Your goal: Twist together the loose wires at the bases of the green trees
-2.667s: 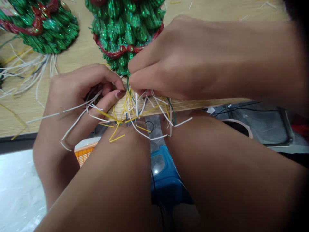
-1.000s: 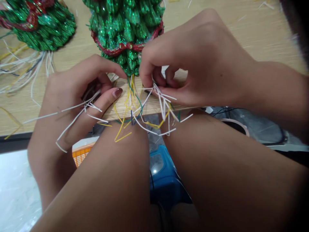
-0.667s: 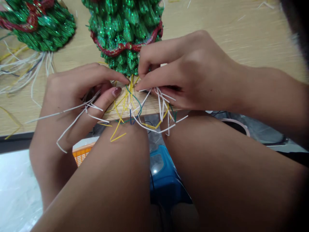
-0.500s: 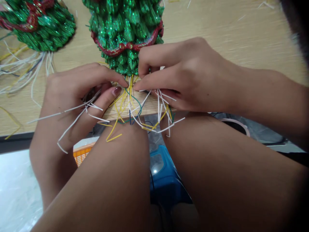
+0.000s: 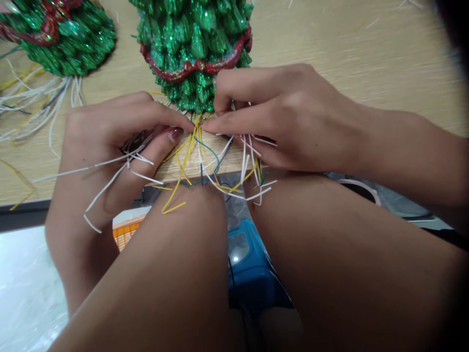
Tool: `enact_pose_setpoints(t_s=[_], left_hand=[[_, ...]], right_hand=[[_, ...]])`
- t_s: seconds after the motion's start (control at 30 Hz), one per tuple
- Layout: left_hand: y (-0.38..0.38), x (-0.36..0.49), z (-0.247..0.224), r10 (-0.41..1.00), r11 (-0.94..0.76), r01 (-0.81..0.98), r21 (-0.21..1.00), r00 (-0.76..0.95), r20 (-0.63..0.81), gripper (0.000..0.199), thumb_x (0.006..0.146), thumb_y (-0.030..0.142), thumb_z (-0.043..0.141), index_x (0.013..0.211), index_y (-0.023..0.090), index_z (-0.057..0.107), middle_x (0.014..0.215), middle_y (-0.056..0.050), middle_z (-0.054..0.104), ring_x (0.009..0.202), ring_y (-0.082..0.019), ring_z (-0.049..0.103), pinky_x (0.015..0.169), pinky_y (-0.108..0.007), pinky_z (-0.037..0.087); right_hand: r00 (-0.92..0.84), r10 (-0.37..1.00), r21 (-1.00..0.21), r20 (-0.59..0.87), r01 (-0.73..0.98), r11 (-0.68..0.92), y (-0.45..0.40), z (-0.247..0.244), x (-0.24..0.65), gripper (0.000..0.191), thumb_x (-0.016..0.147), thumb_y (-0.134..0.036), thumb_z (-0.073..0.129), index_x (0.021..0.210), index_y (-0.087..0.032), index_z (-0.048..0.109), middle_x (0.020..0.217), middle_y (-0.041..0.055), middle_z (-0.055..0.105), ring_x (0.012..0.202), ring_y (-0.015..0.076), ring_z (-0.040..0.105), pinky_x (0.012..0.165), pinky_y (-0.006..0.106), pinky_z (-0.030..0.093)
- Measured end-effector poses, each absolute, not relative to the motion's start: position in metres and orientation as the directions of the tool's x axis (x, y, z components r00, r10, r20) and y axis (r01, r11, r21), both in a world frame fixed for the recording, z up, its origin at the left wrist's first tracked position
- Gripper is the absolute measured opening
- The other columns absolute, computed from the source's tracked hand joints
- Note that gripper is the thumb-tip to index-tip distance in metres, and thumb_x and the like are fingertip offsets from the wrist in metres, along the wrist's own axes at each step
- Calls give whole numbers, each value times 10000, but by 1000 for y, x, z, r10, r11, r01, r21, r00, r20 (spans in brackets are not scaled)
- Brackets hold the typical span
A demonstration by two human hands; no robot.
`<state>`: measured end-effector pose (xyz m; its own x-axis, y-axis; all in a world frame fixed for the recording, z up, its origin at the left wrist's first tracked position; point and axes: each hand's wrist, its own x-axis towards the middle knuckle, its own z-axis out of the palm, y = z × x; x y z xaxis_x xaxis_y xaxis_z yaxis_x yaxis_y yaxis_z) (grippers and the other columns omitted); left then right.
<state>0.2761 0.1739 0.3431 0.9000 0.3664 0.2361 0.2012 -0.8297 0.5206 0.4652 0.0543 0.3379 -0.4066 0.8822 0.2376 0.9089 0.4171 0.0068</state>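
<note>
A glittery green tree ornament with a red garland [image 5: 194, 54] lies on the table, its base toward me. Thin yellow, white, green and blue wires [image 5: 188, 151] come out from under it and hang over the table edge. My left hand [image 5: 117, 142] is closed, white wires held in its curled fingers and its index fingertip at the yellow wires. From the other side, my right hand [image 5: 271, 117] closes around more white wires, with its index fingertip pressed near the wire roots. The ends inside both palms are hidden.
A second green tree [image 5: 69, 44] with a spread of wires [image 5: 32, 107] lies at the left of the wooden table [image 5: 348, 63]. Below the edge are my legs, a blue plastic object [image 5: 252, 269] and an orange basket [image 5: 126, 232].
The fingertips of both hands have drawn slightly closer at the wire roots. Some white and yellow wires have swung a little. The tree appears shifted slightly up and right.
</note>
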Motion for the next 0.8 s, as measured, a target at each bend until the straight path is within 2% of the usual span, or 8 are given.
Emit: enact_pose_setpoints(t_s=[0.1, 0.2, 0.3, 0.43, 0.6, 0.67, 0.8], left_hand=[[172, 276, 342, 409, -812, 227, 537, 879, 247, 168, 840, 272, 544, 924, 296, 688, 777, -11, 599, 646, -180, 498, 574, -347, 315], [174, 276, 340, 360, -836, 176, 520, 891, 277, 145, 828, 234, 583, 925, 239, 690, 761, 4, 592, 623, -135, 476, 558, -311, 316], [177, 275, 340, 369, -825, 201, 529, 900, 234, 174, 839, 291, 564, 963, 256, 682, 799, -4, 604, 631, -150, 492, 545, -315, 316], [178, 274, 339, 422, -795, 259, 549, 886, 192, 184, 837, 318, 560, 978, 289, 675, 772, -7, 610, 578, -162, 478, 527, -332, 307], [179, 275, 339, 366, -834, 214, 508, 904, 222, 198, 847, 315, 543, 998, 294, 670, 837, -3, 626, 625, -173, 510, 554, -342, 330], [180, 275, 340, 351, -841, 197, 504, 907, 231, 203, 850, 318, 540, 997, 281, 675, 842, -4, 629, 649, -178, 531, 574, -347, 347], [180, 275, 342, 323, -869, 189, 457, 917, 235, 225, 861, 331, 510, 993, 295, 688, 791, -11, 611, 643, -187, 527, 597, -360, 365]], right_hand=[[-394, 884, -7, 250, 913, 409, 54, 337, 466, 391, 947, -217, 251, 1038, -214, 631, 1030, 61, 550, 834, 202, 547, 670, 337, 439], [-384, 883, -10, 270, 916, 402, 54, 336, 467, 383, 946, -226, 256, 1013, -228, 632, 1020, 47, 549, 828, 189, 542, 678, 321, 441], [-380, 884, -23, 274, 916, 401, 55, 336, 466, 380, 950, -248, 260, 1014, -200, 632, 1004, 34, 534, 829, 178, 552, 696, 309, 453], [-350, 900, -40, 259, 927, 372, 56, 338, 465, 440, 962, -319, 196, 1077, -275, 619, 1012, 16, 541, 850, 186, 553, 765, 295, 451], [-378, 883, -66, 280, 910, 410, 56, 338, 466, 393, 961, -249, 257, 1115, -167, 609, 987, 31, 524, 863, 167, 558, 730, 283, 431], [-380, 879, -85, 288, 904, 419, 55, 338, 466, 352, 949, -211, 291, 1100, -155, 604, 965, 27, 513, 855, 160, 556, 724, 277, 425], [-376, 882, -86, 284, 906, 414, 55, 339, 465, 379, 955, -239, 249, 1046, -169, 611, 958, 30, 517, 860, 166, 554, 746, 279, 440]])
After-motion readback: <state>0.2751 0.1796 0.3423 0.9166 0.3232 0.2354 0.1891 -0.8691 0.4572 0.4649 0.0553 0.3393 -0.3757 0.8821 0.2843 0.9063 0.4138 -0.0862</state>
